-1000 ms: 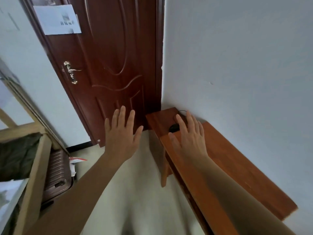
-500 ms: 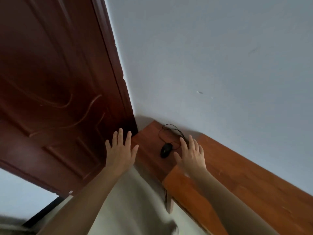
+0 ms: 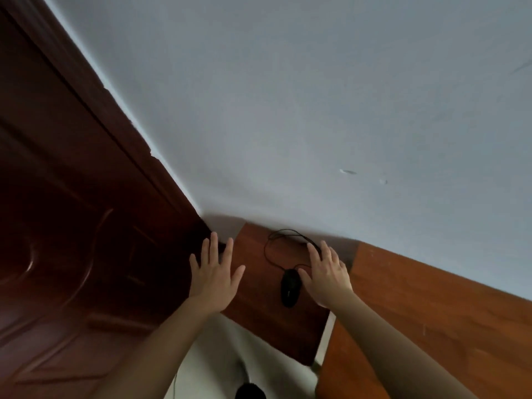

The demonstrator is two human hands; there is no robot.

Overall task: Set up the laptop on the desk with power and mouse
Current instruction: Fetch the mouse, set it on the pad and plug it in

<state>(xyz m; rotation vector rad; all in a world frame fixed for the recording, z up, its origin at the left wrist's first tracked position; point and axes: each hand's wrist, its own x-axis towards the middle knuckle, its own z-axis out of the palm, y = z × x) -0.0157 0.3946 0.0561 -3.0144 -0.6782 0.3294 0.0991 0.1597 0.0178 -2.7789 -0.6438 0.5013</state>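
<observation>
Mouse (image 3: 290, 287): black, wired, lying on the table (image 3: 259, 321), just left of the right hand (image 3: 326, 279); whether the thumb touches it, I cannot tell.
Cable (image 3: 269, 249): looped beyond the fingertips, towards the wall (image 3: 316, 125).
Right hand: fingers straight, spread, gripping nothing. Half a second back it stood farther from the mouse.
Left hand (image 3: 214, 279): fingers spread, empty, near the door (image 3: 72, 226).
Laptop, power lead: unseen.
Judgement: mouse pickup likely next; setup barely begun.
</observation>
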